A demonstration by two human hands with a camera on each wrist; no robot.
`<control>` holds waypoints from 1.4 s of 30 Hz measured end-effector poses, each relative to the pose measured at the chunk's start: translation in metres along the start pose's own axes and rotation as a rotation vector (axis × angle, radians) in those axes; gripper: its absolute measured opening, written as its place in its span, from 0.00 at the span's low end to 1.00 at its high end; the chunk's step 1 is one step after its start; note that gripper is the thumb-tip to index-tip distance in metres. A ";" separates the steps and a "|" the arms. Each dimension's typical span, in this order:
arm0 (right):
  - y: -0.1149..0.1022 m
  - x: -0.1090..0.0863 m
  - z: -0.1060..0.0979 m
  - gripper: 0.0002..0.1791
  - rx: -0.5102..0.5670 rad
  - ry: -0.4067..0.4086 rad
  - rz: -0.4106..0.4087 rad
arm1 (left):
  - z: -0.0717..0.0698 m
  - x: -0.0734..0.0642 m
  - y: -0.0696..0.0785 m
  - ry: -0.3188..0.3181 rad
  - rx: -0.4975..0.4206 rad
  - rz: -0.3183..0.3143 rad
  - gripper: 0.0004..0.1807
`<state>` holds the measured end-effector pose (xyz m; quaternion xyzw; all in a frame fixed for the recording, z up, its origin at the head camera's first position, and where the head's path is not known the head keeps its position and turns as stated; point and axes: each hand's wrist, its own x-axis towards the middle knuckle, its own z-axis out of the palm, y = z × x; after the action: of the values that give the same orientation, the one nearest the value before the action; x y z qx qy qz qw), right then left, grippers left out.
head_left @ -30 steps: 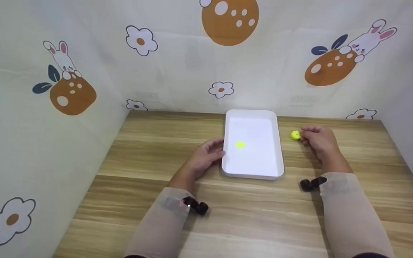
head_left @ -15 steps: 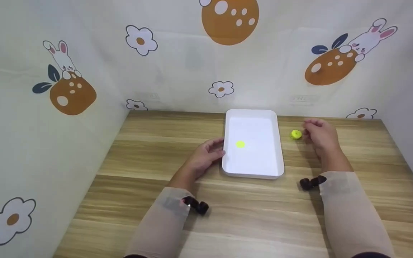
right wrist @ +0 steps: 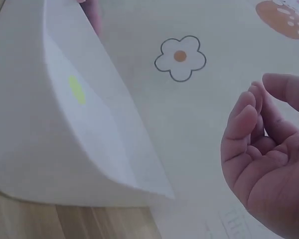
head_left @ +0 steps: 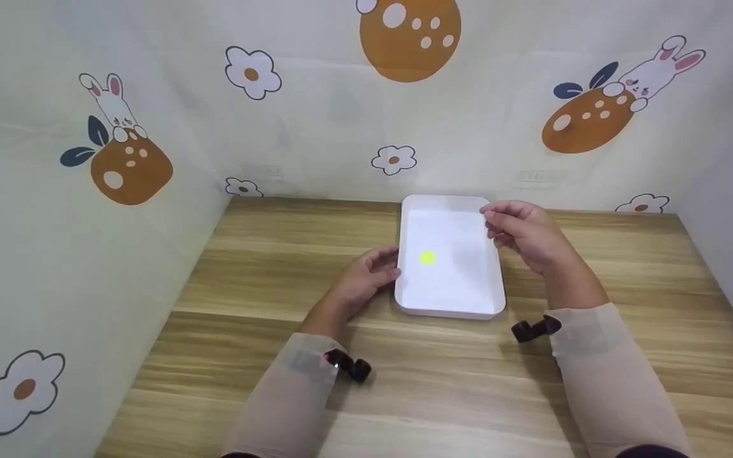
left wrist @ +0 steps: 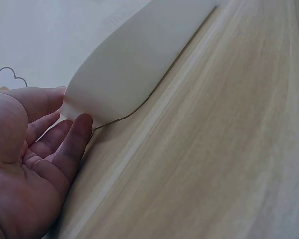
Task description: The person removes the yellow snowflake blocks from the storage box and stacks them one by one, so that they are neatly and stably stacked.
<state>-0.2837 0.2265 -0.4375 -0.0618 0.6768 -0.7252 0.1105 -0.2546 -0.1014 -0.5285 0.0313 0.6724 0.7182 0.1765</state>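
Note:
A white rectangular tray (head_left: pixel 449 299) lies on the wooden table, with a small flat yellow disc (head_left: pixel 427 257) inside. At its left rim, my left hand (head_left: pixel 363 280) holds the edge; the left wrist view shows the thumb at the rim and fingertips on the outer wall. My right hand (head_left: pixel 529 238) is at the tray's upper right edge, thumb and forefinger tips drawn together and the other fingers curled. In the right wrist view those fingertips (right wrist: pixel 254 85) almost meet, and nothing shows clearly between them. The yellow stack or lump right of the tray is hidden behind this hand.
The wood-grain table (head_left: pixel 455 381) runs up to a patterned cloth wall (head_left: pixel 328 114) close behind the tray. A cloth side (head_left: pixel 55 254) closes the left, another pale side (head_left: pixel 723 229) the right. Small black cameras (head_left: pixel 357 369) stick out from both sleeves.
My right hand has left the yellow lump on the table and moved left to the tray's right edge, covering the lump's place. The left hand, tray and disc stay put.

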 end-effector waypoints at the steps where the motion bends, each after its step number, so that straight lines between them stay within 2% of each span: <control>1: -0.001 0.002 0.004 0.04 -0.014 -0.012 0.003 | 0.000 0.000 0.000 -0.003 -0.003 0.002 0.33; 6: -0.003 0.020 0.018 0.06 -0.082 -0.032 0.037 | 0.002 0.000 -0.002 0.000 -0.025 -0.002 0.33; 11: -0.005 0.043 0.028 0.12 -0.154 -0.049 0.111 | 0.003 -0.002 -0.003 0.008 -0.030 -0.009 0.34; 17: 0.002 0.069 0.039 0.12 -0.239 -0.146 0.200 | 0.002 -0.002 -0.002 0.009 -0.025 -0.008 0.34; 22: 0.012 0.084 0.044 0.12 -0.265 -0.212 0.245 | 0.002 -0.002 -0.001 -0.002 -0.025 -0.011 0.34; 30: 0.032 0.097 0.045 0.25 -0.320 -0.224 0.286 | 0.002 0.000 0.000 -0.010 -0.018 0.011 0.34; 34: 0.043 0.100 0.045 0.23 -0.383 -0.226 0.311 | 0.003 0.000 0.000 -0.016 -0.021 0.026 0.33; 38: 0.049 0.102 0.044 0.21 -0.477 -0.243 0.295 | 0.002 0.000 0.000 -0.013 -0.024 0.021 0.33; 42: 0.054 0.102 0.042 0.20 -0.507 -0.281 0.291 | 0.001 0.000 0.000 -0.016 -0.020 0.020 0.33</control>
<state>-0.3681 0.1577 -0.4939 -0.0894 0.8157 -0.4946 0.2863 -0.2547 -0.1005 -0.5287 0.0421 0.6635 0.7262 0.1751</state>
